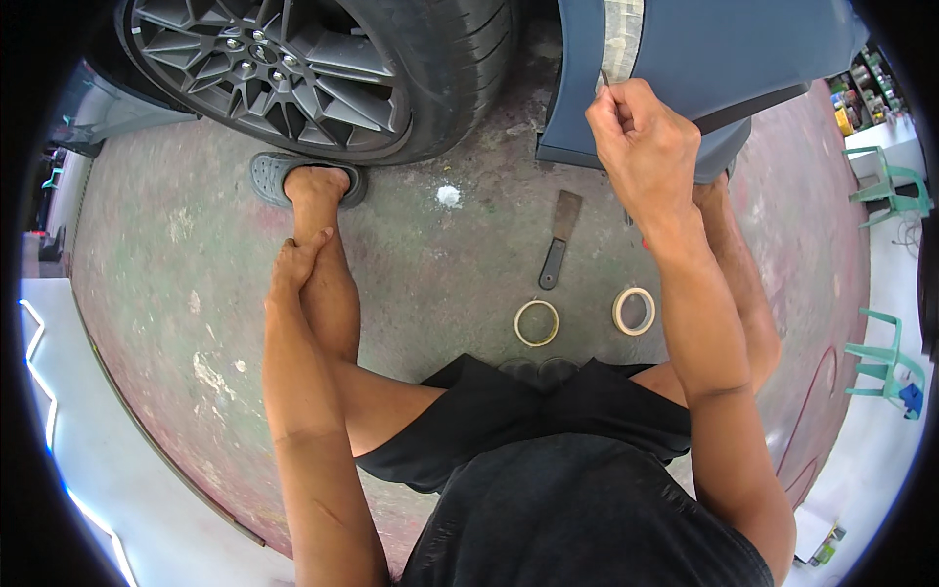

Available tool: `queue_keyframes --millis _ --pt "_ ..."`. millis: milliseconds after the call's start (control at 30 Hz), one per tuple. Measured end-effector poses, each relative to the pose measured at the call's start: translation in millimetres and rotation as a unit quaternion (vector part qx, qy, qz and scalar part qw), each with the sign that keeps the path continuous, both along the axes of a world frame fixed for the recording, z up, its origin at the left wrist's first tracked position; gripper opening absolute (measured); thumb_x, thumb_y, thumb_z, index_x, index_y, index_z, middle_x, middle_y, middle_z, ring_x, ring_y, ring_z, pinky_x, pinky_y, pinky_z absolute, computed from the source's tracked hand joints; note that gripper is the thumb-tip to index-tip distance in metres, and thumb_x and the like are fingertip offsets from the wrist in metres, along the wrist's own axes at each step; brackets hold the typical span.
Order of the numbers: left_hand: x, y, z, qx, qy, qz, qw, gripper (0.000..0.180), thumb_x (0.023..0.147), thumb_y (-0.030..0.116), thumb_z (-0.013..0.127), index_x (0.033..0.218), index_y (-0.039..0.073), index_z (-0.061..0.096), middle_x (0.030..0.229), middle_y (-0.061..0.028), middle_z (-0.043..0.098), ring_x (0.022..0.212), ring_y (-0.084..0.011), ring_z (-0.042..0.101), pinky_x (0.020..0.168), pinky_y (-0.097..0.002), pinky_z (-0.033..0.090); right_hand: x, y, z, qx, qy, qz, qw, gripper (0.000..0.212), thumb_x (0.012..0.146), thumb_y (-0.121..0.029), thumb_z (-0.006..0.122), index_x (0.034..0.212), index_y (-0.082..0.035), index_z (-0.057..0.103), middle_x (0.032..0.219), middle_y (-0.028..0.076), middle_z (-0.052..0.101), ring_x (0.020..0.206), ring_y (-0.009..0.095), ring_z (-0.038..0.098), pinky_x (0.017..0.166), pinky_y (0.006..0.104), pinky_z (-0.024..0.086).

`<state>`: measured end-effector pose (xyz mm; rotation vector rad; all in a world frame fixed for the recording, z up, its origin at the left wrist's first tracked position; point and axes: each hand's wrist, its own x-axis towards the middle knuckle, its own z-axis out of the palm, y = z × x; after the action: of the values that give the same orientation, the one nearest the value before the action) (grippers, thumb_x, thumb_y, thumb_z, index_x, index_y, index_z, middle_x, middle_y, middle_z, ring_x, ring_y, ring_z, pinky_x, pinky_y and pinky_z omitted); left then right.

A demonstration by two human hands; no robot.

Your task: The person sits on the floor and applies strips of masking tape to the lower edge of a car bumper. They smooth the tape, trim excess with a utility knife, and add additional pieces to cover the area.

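Observation:
I squat on a concrete floor beside a car. My right hand (pixel 641 147) is raised against a grey-blue body panel (pixel 724 49) and pinches a thin dark tool (pixel 605 80) at the edge of a sanded, pale strip (pixel 618 34) on that panel. My left hand (pixel 296 264) rests on my left shin, just above my foot in a grey clog (pixel 274 176), holding nothing. On the floor between my legs lie a putty knife (pixel 559 240) with a dark handle and two rolls of masking tape (pixel 537 323) (pixel 634 311).
A car wheel with a dark alloy rim (pixel 269 64) and its tyre (pixel 460 68) stands right behind my left foot. A small white powder spot (pixel 448 196) marks the floor. Green plastic chairs (pixel 885 186) stand at the right. Shelves with cans (pixel 856 93) sit at the upper right.

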<state>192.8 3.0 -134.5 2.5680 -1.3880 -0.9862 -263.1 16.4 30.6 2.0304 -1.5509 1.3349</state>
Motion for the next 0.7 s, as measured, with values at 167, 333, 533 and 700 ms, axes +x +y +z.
queue_keyframes --millis 167,333,533,700 --pt "2 0 -1 0.003 -0.01 0.0 1.0 0.122 0.076 0.076 0.07 0.151 -0.016 0.041 0.147 -0.0372 0.052 0.139 -0.0436 0.053 0.116 -0.0481 0.041 1 2 -5 0.004 -0.001 0.0 1.0 0.018 0.086 -0.001 0.073 0.077 -0.002 0.057 0.063 0.012 0.062 0.053 0.027 0.063 0.052 0.0351 0.051" --pt "-3 0 3 0.009 -0.011 0.013 1.0 0.116 0.076 0.075 0.071 0.151 -0.01 0.045 0.149 -0.0346 0.052 0.142 -0.0433 0.051 0.118 -0.0484 0.04 2 1 -9 0.007 -0.009 -0.007 1.0 0.018 0.086 0.0 0.073 0.077 -0.002 0.057 0.063 0.011 0.061 0.052 0.027 0.063 0.051 0.0349 0.05" --pt "-5 0 5 0.007 -0.017 0.013 1.0 0.117 0.076 0.074 0.071 0.151 -0.011 0.045 0.148 -0.0352 0.053 0.141 -0.0436 0.051 0.118 -0.0486 0.041 1 -2 -16 -0.011 -0.013 -0.006 1.0 0.017 0.085 0.0 0.073 0.077 -0.002 0.059 0.062 0.011 0.06 0.051 0.028 0.063 0.05 0.0354 0.05" --pt "3 -1 -3 0.001 -0.002 0.009 1.0 0.117 0.076 0.074 0.072 0.15 -0.013 0.045 0.146 -0.0364 0.053 0.14 -0.0441 0.052 0.117 -0.0486 0.041 1 -1 -22 -0.004 -0.015 -0.007 1.0 0.016 0.085 0.001 0.073 0.078 -0.002 0.059 0.061 0.012 0.06 0.052 0.029 0.063 0.051 0.0369 0.049"
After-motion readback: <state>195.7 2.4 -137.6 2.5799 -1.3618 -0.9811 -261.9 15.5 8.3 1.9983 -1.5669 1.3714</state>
